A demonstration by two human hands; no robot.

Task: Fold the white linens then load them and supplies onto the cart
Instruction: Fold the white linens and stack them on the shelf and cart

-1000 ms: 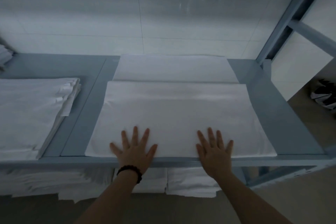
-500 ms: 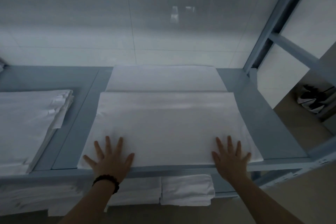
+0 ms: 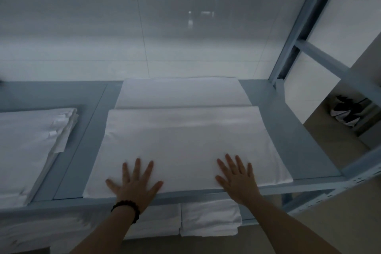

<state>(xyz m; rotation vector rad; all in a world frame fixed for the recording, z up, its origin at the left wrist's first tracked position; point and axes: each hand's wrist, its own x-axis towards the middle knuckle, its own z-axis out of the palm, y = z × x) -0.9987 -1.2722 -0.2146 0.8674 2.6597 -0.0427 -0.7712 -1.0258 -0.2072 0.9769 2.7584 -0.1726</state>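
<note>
Head view, looking down over a storage rack. A pale tiled wall (image 3: 103,27) fills the upper half of the field. Below it runs the blue-grey shelf (image 3: 288,130) of the rack, with a slanted blue upright (image 3: 305,16) rising at its far right corner.

The front linen (image 3: 185,142), a white sheet folded into a broad flat rectangle, lies in the middle of the shelf with its near edge along the shelf's front lip. To the left, apart from it across a strip of bare shelf, sits a stack of white linens (image 3: 24,146) with small tags showing at its right edge. Directly behind the front linen, and touching its far edge, lies a rear linen (image 3: 179,93), also folded flat. On the lower level, under the front lip, stand more folded linens (image 3: 210,220) side by side.

The left hand (image 3: 135,185) lies palm down on the near left part of the front linen, fingers straight and spread, gripping nothing. The right hand (image 3: 237,179) lies likewise on the near right part, fingers straight and apart, pressing flat with nothing held. The two hands are well apart.

A dark beaded bracelet (image 3: 125,209) circles the left wrist. A dark-and-white object (image 3: 346,113), too dim to identify, rests on the floor beyond the rack at right.
</note>
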